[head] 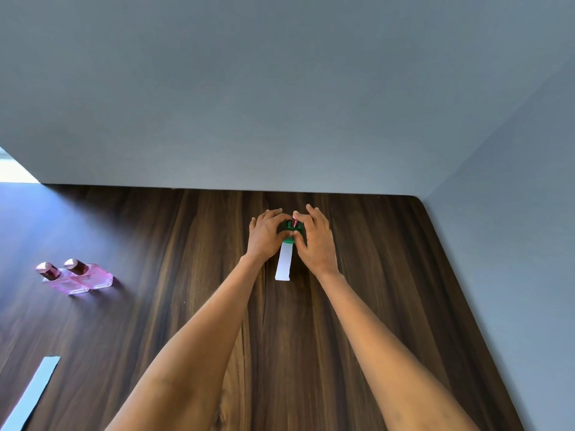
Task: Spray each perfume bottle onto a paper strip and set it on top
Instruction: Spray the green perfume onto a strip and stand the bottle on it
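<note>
Both hands (292, 236) clasp green bottle (292, 228) on strip (283, 264).

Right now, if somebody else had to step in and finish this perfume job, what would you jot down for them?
Left hand and right hand: both closed around the green bottle, which sits on the far end of a white paper strip near the wall.
Two pink bottles stand side by side at the left of the table, with no strip under them.
A spare strip lies at the near left edge.
Done: green bottle is on its strip; whether it was sprayed cannot be seen.
Left: let go, then spray and place both pink bottles.
</note>
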The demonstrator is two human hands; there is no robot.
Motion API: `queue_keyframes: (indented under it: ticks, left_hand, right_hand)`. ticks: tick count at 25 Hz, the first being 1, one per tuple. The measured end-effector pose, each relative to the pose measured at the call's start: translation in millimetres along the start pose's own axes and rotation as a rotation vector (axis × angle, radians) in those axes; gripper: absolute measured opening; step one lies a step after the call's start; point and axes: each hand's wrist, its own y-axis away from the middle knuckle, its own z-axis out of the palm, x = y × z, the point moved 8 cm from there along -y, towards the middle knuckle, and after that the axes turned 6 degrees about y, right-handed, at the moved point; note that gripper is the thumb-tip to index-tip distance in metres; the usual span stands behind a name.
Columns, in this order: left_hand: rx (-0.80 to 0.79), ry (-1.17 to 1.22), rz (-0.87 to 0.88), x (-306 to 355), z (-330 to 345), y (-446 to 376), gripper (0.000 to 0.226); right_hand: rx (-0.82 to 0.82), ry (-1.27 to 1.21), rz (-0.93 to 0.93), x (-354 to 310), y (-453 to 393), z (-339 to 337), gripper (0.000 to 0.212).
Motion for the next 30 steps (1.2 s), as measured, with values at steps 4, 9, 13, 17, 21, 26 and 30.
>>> queue_keyframes:
  ticks: [4, 9, 13, 17, 21, 26, 30]
  left_hand:
    - [0.052, 0.049, 0.007, 1.5, 0.0, 3.9, 0.034]
    - [0.035, 0.113, 0.000, 5.7, -0.6, 6.9, 0.031]
    - [0.034, 0.176, -0.004, 9.0, -2.0, 9.1, 0.033]
    - [0.031, 0.178, -0.020, 9.4, -1.2, 11.4, 0.035]
    - [0.030, 0.163, 0.000, 11.3, -2.7, 13.3, 0.034]
    - [0.037, 0.183, -0.020, 11.2, -2.8, 13.1, 0.034]
    - [0.038, 0.193, -0.025, 10.2, -2.4, 11.9, 0.033]
  right_hand:
    - [-0.065, 0.060, -0.018, 1.9, 6.0, 0.9, 0.050]
    - [-0.128, 0.138, -0.027, 1.6, 11.1, -1.8, 0.056]
    - [-0.139, 0.238, -0.062, -6.1, 6.1, -11.5, 0.051]
    - [0.011, 0.304, -0.119, -11.5, 4.1, -35.9, 0.047]
    - [0.126, 0.314, -0.159, -19.3, 3.4, -48.0, 0.035]
    - [0.116, 0.422, -0.212, -28.7, -4.7, -49.6, 0.033]
    - [0.076, 0.450, -0.186, -29.9, -8.3, -49.5, 0.031]
